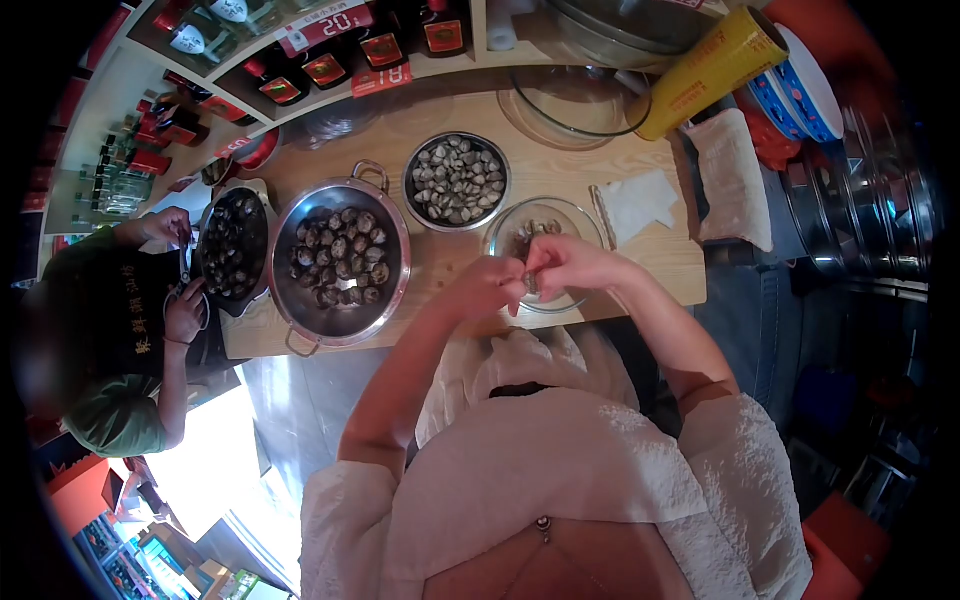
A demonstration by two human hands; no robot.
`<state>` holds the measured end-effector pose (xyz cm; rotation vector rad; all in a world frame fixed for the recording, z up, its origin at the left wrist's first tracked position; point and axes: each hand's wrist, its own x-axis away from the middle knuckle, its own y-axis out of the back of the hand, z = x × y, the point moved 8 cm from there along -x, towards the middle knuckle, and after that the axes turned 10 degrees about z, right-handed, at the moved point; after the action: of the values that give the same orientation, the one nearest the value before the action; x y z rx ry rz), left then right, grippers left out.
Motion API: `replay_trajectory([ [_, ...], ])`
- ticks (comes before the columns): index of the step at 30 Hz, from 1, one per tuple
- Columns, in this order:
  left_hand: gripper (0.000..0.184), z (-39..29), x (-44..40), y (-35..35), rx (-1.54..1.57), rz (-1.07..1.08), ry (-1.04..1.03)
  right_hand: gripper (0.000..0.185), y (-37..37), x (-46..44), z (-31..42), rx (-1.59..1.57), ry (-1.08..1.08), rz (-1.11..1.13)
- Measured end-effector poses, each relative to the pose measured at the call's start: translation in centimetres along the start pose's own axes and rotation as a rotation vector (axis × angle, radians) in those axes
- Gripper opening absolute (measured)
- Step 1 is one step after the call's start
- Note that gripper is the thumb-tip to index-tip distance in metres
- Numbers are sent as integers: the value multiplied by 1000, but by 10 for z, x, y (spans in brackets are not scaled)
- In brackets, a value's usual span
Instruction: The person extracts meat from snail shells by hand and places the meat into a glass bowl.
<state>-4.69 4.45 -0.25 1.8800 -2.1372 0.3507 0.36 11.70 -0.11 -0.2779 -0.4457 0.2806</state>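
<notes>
Over the near rim of a glass bowl [590, 228] on the wooden table, my left hand [490, 285] and my right hand [565, 265] meet with their fingers pinched together. Between the fingertips is a small greyish piece [530, 283], perhaps a shell; its shape is mostly hidden. Several small dark pieces [530, 235] lie in the glass bowl, partly covered by my hands. Just behind and left of it, a metal bowl [407, 180] holds many clams [458, 180]. Farther left, a two-handled metal colander [283, 240] holds round, dark-striped shellfish [340, 250].
At the left, a co-worker [110, 300] holds scissors [187, 265] beside a pan of dark shells [235, 240]. A white cloth [637, 205] lies right of the glass bowl. Behind are an empty glass bowl [580, 130], a yellow roll [712, 75] and shelved bottles [325, 70].
</notes>
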Motion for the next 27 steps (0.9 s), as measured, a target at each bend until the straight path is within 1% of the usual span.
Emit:
replay_trajectory([
  [2,10,1,1,-1,2,-5,-7,16,-1,0,2,-20,19,18],
  [4,10,1,1,-1,3,-11,-17,16,-1,0,0,-70,-43,24],
  [8,14,-3,1,-2,57,2,-13,16,-2,0,1,-30,-34,34],
  [10,15,-6,3,-2,79,7,-2,16,-2,1,8,62,-15,1],
  [14,18,-11,5,-1,32,15,-15,16,-4,2,16,114,-5,-2],
  [16,19,-9,3,-2,30,17,-19,17,-5,1,16,220,-37,46],
  [17,19,-6,1,-4,73,30,-44,17,-4,0,17,220,-37,46],
  [19,20,-7,0,-5,116,44,-68,17,-3,0,18,376,-58,29],
  [21,22,-3,0,-7,145,76,-3,17,-3,-1,18,341,-56,37],
  [23,22,2,-1,-8,192,77,2,18,-2,-1,15,305,-55,45],
  [25,22,4,-2,-8,237,79,6,15,0,-2,9,97,6,73],
  [26,22,6,-2,-8,276,93,22,15,2,-1,8,96,6,73],
  [27,22,8,-2,-9,315,106,37,16,3,-1,3,23,-34,102],
])
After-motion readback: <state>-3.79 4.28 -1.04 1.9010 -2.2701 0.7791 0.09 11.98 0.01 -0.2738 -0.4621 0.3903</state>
